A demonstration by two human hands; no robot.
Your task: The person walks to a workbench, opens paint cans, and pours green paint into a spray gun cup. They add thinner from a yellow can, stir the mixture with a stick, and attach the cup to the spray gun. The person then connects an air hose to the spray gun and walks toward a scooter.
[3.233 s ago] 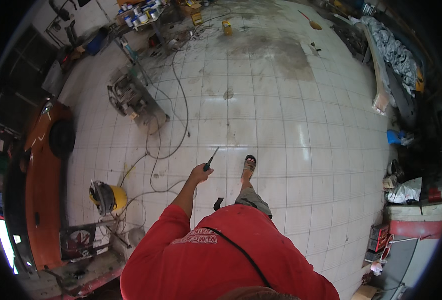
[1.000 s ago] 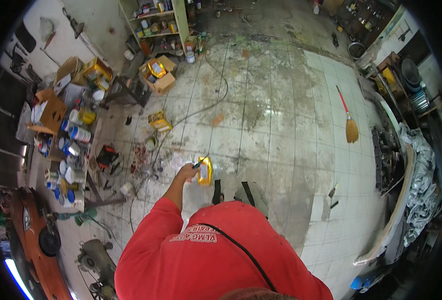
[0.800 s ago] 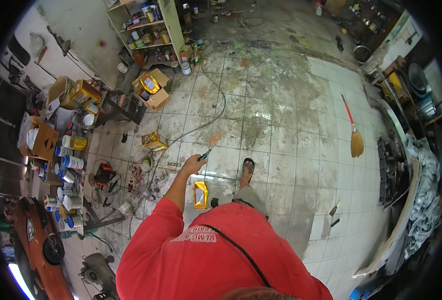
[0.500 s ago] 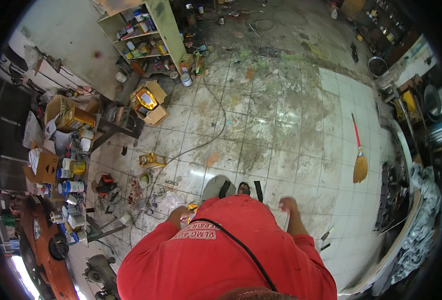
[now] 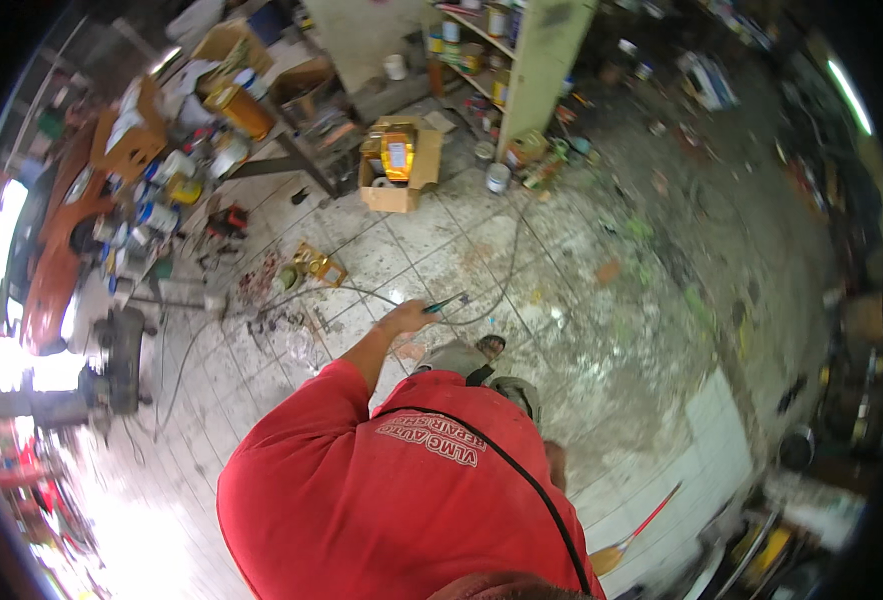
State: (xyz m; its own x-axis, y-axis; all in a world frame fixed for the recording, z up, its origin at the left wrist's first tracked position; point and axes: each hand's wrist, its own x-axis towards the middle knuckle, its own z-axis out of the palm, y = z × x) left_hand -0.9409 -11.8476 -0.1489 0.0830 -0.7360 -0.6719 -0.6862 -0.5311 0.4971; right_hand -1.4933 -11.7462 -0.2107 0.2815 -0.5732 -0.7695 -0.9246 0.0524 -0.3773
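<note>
Gripping a slim teal-handled tool (image 5: 446, 303), the left hand (image 5: 409, 317) wraps its handle ahead of the red shirt (image 5: 342, 500); the right hand (image 5: 555, 462), mostly hidden, cannot be read. Carrying it well probably means tip outward, feet (image 5: 491, 346) clear of the hose (image 5: 516, 250) on the tiled floor (image 5: 232, 425).

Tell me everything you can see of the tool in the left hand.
The tool is slim: a dark greenish handle, seemingly plastic, and a thin shaft. The left hand grips the handle; the shaft points right and slightly upward in the picture, above the tiled floor. Its tip is too small to tell.
</note>
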